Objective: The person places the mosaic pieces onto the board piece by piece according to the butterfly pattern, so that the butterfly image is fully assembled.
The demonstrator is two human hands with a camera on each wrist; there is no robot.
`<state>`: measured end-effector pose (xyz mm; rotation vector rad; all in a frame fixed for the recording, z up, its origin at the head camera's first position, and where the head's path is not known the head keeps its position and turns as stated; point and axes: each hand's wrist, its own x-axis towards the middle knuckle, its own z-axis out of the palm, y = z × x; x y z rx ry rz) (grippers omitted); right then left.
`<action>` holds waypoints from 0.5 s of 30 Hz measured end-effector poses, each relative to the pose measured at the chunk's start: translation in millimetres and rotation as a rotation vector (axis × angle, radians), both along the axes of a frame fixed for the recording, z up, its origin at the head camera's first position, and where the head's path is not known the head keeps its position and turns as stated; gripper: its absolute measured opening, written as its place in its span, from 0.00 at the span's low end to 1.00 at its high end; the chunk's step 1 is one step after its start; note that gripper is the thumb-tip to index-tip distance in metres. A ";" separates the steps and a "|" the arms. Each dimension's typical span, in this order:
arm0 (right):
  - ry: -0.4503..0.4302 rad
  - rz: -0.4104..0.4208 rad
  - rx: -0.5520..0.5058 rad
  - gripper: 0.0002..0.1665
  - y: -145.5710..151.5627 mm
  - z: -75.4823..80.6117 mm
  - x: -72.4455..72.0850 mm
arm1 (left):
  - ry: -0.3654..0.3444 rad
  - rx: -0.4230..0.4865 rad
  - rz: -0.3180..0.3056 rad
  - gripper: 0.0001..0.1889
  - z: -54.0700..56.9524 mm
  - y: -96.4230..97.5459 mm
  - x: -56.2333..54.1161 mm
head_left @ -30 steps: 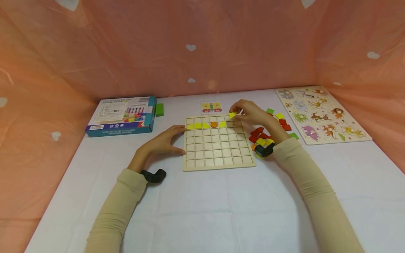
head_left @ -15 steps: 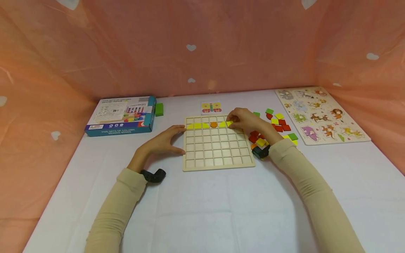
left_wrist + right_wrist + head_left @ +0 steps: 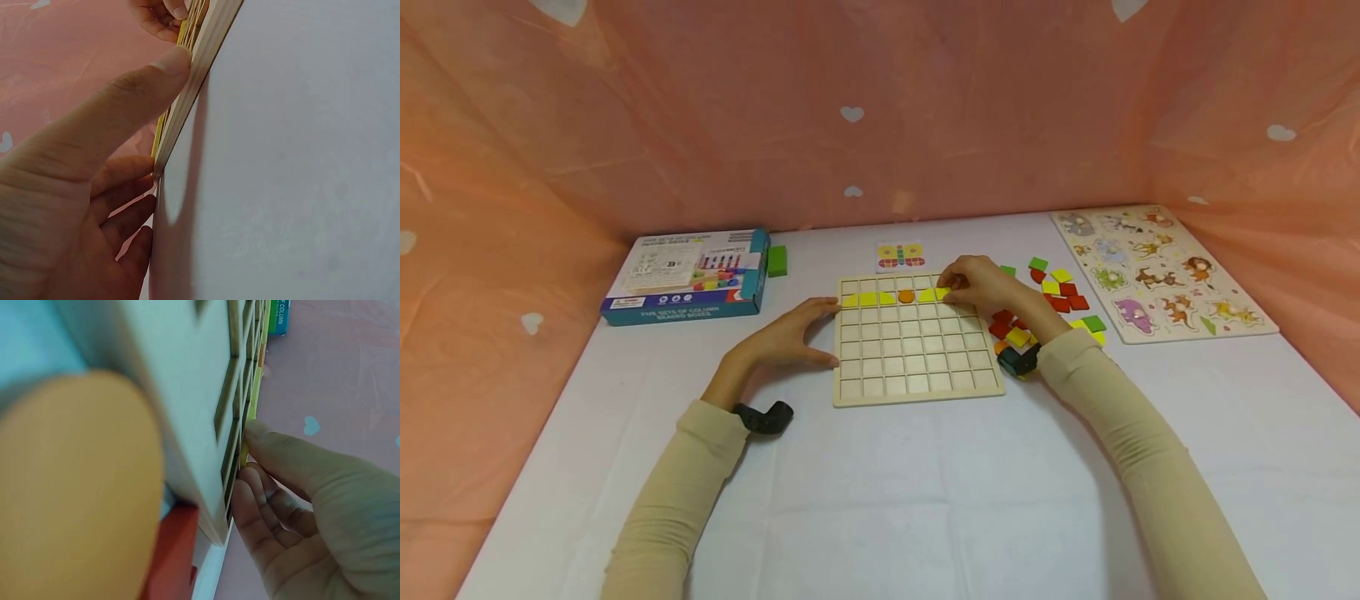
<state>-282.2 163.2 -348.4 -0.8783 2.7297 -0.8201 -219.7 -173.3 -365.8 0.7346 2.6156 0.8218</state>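
A wooden grid board [image 3: 919, 402] lies on the white table. Along its second row from the back sit several yellow pieces, one a square [image 3: 868, 298], and an orange disc [image 3: 907, 296]. My left hand [image 3: 786, 335] touches the board's left edge, thumb and fingers spread wide apart. In the left wrist view the thumb [image 3: 134, 103] rests at the rim. My right hand [image 3: 979, 282] pinches a yellow tile [image 3: 942, 293] at the right part of that row. The right wrist view shows its thumb [image 3: 281, 453] on the tile, the other fingers curled beside it.
Loose red, yellow and green tiles [image 3: 1060, 290] lie right of the board, partly behind the right wrist. A pattern card [image 3: 901, 256] lies behind it. A toy box [image 3: 688, 275] and a green block [image 3: 777, 260] stand at the left. An animal puzzle [image 3: 1165, 279] lies far right.
My right hand has come down and toward the front with the yellow tile, from above the board's back edge to the row. The left hand has stayed at the edge.
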 end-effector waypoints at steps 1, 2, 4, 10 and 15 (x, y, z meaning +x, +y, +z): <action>0.001 -0.002 0.000 0.15 -0.2 -0.6 0.0 | 0.000 -0.001 0.001 0.48 -0.3 -0.2 0.0; 0.000 -0.005 0.002 0.15 -0.3 -1.1 0.0 | 0.000 -0.002 0.001 0.48 -0.7 -0.3 -0.1; -0.002 -0.010 0.005 0.15 -0.5 -1.5 0.0 | 0.001 -0.004 0.000 0.48 -1.6 -0.5 -0.5; -0.004 0.009 -0.013 0.17 8.5 14.3 5.7 | 0.001 -0.002 -0.001 0.48 -2.2 -0.4 -0.8; 0.001 0.009 -0.123 0.15 36.0 42.2 19.1 | 0.008 -0.001 -0.001 0.49 -0.9 -0.5 -0.3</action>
